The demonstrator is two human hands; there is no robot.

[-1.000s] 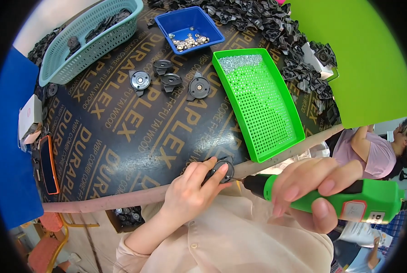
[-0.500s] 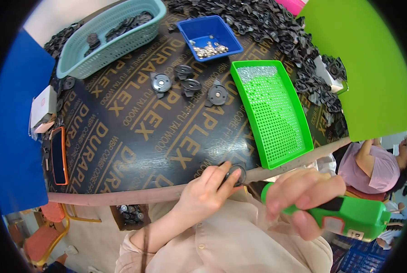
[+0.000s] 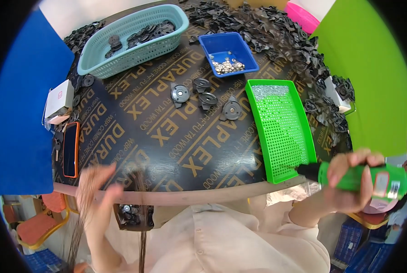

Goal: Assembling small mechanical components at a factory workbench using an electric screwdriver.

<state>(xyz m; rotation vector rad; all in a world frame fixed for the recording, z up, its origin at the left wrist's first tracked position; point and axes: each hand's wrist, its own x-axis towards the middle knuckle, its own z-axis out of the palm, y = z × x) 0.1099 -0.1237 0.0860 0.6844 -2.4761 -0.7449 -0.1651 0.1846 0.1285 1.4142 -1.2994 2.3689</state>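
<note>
My right hand (image 3: 356,179) is wrapped round a green electric screwdriver (image 3: 344,176). The black nose of that tool reaches the near right corner of the green perforated screw tray (image 3: 261,136). Small silvery screws lie thick at the tray's far end and thin out nearer me. At the left, my left hand (image 3: 96,193) hovers by the table's front edge, blurred, thumb and fingers apart, with nothing visible in it. Several black round parts with side wings, among them one black part (image 3: 231,110), rest mid-table. Behind them, a blue bin (image 3: 208,45) contains small round metal pieces.
A pale teal basket (image 3: 139,63) of black parts stands far left. Black parts heap along the back and right. An orange-edged phone (image 3: 70,150) and a white box (image 3: 59,101) lie left. Below the edge sits a box of parts (image 3: 133,216). Long hair strands hang near my left hand.
My left hand has moved left, and the black part it held no longer shows in it. My right hand has carried the screwdriver right and up, to the tray's near corner. The view has shifted.
</note>
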